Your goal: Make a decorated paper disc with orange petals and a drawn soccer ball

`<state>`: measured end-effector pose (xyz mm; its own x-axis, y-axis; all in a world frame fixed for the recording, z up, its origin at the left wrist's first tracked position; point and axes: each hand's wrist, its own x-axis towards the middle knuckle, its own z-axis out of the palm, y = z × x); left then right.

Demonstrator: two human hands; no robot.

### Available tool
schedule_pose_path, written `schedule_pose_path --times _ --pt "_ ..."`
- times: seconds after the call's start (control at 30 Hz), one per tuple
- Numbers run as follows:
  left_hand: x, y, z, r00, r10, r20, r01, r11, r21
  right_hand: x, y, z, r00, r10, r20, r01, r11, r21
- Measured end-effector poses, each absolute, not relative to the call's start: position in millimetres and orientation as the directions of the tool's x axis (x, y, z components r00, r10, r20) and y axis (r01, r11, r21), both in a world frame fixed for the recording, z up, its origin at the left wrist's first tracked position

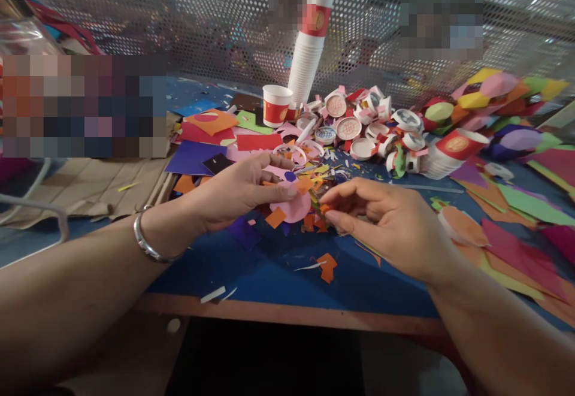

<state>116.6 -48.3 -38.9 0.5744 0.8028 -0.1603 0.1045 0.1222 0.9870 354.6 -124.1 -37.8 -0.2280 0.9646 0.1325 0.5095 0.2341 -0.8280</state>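
My left hand [240, 192], with a silver bangle at the wrist, is closed on a round pink paper disc [299, 209], thumb on top. On the disc are small orange paper pieces [275, 218] and a dark blue paper dot [290, 176]; I cannot tell whether they are stuck on. Just right of the disc, my right hand [386, 219] pinches a small orange paper scrap [325, 208] between thumb and fingertips. Both hands hover over a heap of cut paper bits. Nearer me, an orange scrap [327, 267] lies on the blue tabletop [278, 276].
A white-and-red paper cup [277, 106] stands beside a tall leaning cup stack [308, 63]. Cut cup bottoms [349, 128] pile up behind my hands. Another stack [453, 153] lies tilted at right. Coloured paper sheets [534, 207] spread right; cardboard [112, 186] lies left. A perforated screen [215, 30] stands behind.
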Motion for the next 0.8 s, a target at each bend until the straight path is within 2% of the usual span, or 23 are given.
schedule_pose_path --times 0.1,0.23,0.37,0.8 --pt "116 -48 -39 0.586 0.792 -0.173 0.091 0.147 0.985 356 -123 -39 -0.258 0.949 0.180 0.555 0.298 -0.777" --pt "117 -50 -35 0.584 0.783 -0.213 0.095 0.194 0.976 358 -123 -41 -0.295 0.898 0.328 0.548 0.440 -0.711" --pt "119 -52 -33 0.574 0.781 -0.245 0.121 0.215 0.969 356 -123 -44 -0.272 0.869 0.414 0.500 0.495 -0.711" --pt "119 -53 -36 0.610 0.750 -0.253 0.127 0.223 0.967 351 -130 -48 -0.359 0.784 0.505 0.412 0.619 -0.668"
